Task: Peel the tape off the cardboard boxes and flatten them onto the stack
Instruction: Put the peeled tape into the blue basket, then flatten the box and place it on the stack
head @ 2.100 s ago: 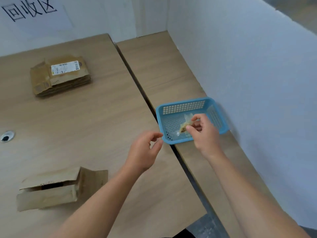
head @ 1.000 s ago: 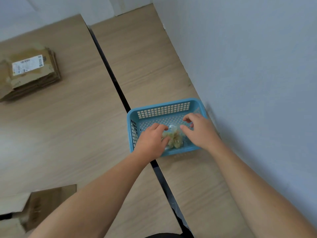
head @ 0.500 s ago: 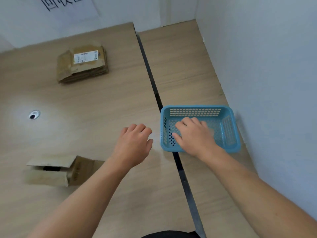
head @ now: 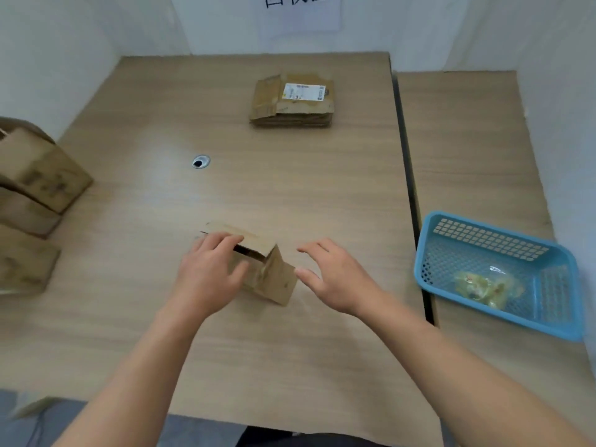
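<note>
Left grip [head: 209, 272] curls over the open-flapped box [head: 267, 275] on the bench [head: 290, 188]; right grip [head: 335, 279], fingers spread, hovers just right of it. Tape [head: 483, 285] sits in the basket [head: 483, 227] farther right. Flattening looks next, needing both hands pressing, before the stack [head: 292, 103] beyond.

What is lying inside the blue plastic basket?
A crumpled wad of yellowish clear tape lies on the floor of the blue plastic basket. The mesh under the wad is covered.

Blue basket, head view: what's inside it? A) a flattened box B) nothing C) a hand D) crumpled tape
D: a wad of crumpled tape lies in the blue basket; the left hand and right hand are over at the small box.
</note>
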